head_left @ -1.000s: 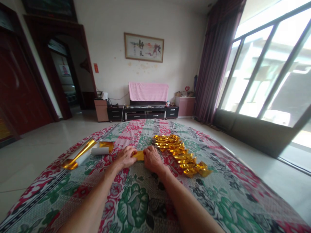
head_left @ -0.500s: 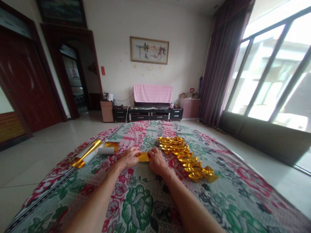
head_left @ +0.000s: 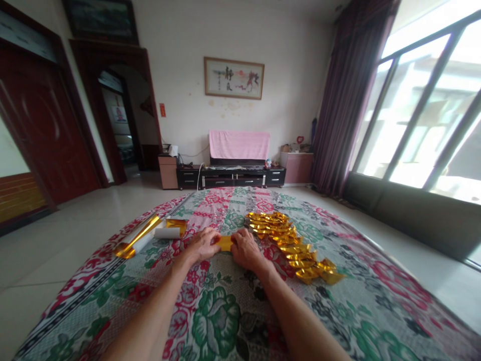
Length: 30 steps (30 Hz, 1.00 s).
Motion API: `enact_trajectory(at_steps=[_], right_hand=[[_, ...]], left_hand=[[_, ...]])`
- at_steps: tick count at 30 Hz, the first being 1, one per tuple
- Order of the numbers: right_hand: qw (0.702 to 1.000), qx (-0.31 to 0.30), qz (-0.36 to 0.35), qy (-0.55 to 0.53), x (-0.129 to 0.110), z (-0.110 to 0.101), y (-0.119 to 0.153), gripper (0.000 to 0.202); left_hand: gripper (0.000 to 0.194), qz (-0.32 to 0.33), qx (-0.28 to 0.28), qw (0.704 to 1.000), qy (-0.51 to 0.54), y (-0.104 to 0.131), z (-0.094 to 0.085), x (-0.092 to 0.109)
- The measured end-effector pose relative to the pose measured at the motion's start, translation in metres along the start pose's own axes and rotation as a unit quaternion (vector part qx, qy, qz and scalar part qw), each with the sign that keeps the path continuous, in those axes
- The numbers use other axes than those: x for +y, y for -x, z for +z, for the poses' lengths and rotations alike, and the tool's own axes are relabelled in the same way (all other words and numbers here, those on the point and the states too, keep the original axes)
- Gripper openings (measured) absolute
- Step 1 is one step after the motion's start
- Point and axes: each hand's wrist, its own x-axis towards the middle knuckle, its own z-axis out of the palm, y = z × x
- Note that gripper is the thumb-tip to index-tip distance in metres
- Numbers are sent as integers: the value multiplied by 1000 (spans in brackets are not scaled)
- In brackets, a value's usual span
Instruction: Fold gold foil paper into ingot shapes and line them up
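Note:
Between my hands, at the middle of the patterned cloth (head_left: 216,316), is a folded strip of gold foil paper (head_left: 225,243). My left hand (head_left: 206,243) has its fingers closed on the strip's left end. The right end is pinched by my right hand (head_left: 246,246), whose fingertips partly hide it. To the right lies a slanting row of several folded gold foil ingots (head_left: 293,245). Over on the left are curled sheets of gold foil paper with white backs (head_left: 139,238), beside a smaller white-backed roll (head_left: 167,232).
The cloth covers a broad rounded surface in front of me. Beyond it stands a low black cabinet (head_left: 233,178) with a pink cloth (head_left: 239,144) draped over something above it. A purple curtain (head_left: 341,110) and windows are to the right, a dark red door (head_left: 48,120) to the left.
The whole view has shifted slightly, so everything sits a little further right. Both hands keep hold of the gold foil strip in nearly the same pose.

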Motion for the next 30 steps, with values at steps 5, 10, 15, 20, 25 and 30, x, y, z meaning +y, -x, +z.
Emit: enact_trajectory(at_steps=[5, 10, 15, 20, 25, 30], right_hand=[[1000, 13, -20, -17, 7, 6, -4, 19], [999, 27, -11, -21, 7, 9, -3, 22], [998, 46, 39, -9, -2, 8, -5, 27], [996, 38, 71, -24, -5, 6, -7, 27], [996, 46, 66, -39, -3, 5, -6, 27], [995, 49, 71, -40, -3, 6, -7, 26]], left_hand=[[29, 60, -54, 995, 57, -4, -2, -14], [52, 8, -43, 995, 92, -5, -1, -15], [59, -58, -14, 990, 130, -5, -1, -7], [47, -45, 24, 989, 141, -7, 0, -1], [49, -21, 19, 992, 119, -6, 2, 1], [46, 17, 49, 998, 37, -5, 5, 2]])
